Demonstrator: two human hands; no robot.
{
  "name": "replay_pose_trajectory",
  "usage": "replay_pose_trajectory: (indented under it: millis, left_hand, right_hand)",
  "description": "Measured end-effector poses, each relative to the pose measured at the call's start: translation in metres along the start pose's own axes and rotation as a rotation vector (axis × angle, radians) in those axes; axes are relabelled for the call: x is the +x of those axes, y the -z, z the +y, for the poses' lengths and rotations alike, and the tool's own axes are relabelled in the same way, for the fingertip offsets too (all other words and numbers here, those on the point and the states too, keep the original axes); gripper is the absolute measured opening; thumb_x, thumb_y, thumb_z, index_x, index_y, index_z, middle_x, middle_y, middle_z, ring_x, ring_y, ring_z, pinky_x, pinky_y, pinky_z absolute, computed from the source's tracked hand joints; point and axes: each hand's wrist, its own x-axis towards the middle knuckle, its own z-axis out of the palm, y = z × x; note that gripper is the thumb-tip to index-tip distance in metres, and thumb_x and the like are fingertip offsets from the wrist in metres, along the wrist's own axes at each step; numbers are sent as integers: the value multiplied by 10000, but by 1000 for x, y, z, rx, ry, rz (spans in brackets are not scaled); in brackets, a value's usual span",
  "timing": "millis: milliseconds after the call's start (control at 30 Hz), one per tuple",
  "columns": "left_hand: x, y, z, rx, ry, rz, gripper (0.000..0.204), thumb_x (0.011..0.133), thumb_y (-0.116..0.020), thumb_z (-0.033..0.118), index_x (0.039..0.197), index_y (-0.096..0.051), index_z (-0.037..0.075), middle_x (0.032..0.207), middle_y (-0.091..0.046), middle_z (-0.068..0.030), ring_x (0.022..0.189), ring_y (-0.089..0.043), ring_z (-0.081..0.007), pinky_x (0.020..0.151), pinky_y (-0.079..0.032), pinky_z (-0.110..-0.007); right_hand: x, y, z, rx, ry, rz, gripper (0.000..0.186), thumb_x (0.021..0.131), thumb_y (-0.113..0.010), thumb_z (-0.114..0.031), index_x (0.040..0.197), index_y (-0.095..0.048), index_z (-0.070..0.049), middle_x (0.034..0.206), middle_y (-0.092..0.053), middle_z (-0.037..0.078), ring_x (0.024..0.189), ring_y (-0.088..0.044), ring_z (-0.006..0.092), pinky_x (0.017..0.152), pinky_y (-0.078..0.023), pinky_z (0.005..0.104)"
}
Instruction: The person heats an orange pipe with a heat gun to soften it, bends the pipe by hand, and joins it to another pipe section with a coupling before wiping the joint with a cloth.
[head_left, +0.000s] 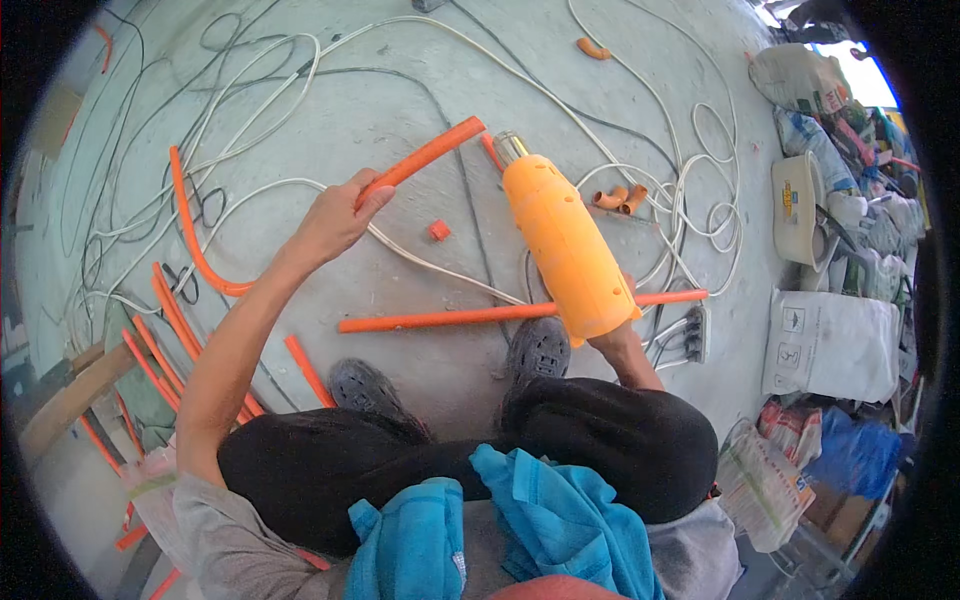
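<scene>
My left hand (342, 212) grips a short orange pipe (430, 150), held tilted up toward the middle. A yellow-orange heat gun (560, 240) is in my right hand (616, 335), which is mostly hidden behind the gun's body. The metal nozzle (510, 147) points up-left, close to the pipe's far end; I cannot tell whether they touch. Another orange piece (492, 152) shows behind the nozzle. A long straight orange pipe (420, 320) lies crosswise below on the grey floor (330, 120), near a small red block (439, 229).
White and dark cables (700, 220) loop over the floor, with a power strip (698, 335) at right. Orange pipes (190, 230) lie at left by a wooden board (60, 400). Orange elbow fittings (630, 200) sit beyond the gun. Bags (830, 350) and a cream tub (795, 210) line the right side.
</scene>
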Motion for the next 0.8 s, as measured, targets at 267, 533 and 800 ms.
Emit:
replay_pose_trajectory:
  millis: [267,533,800]
  left_hand:
    - [8,-1,11,5,-40,-20,433,1044,-564,458,1115,-597,33,724,-612,-207,682,-620,-375,649,-459,-458]
    - [6,9,27,16,8,-102,392,1055,-570,406,1188,-533,39,701,-558,-154,654,-580,-281,630,-440,-411]
    - [0,15,21,22,-31,-129,395,1060,-560,403,1156,-506,24,753,-622,-186,687,-610,-328,666,-460,-427]
  right_hand:
    - [5,4,-1,5,2,-17,447,735,-813,-301,1105,-717,-70,1085,-723,159,906,-717,338,731,-568,432]
    - [4,4,-2,-29,29,-34,436,724,-815,-306,1077,-720,-68,1058,-718,149,873,-703,361,711,-555,449]
    - [1,-6,7,-140,130,51,346,719,-799,-305,980,-716,-94,938,-703,108,797,-670,353,640,-507,465]
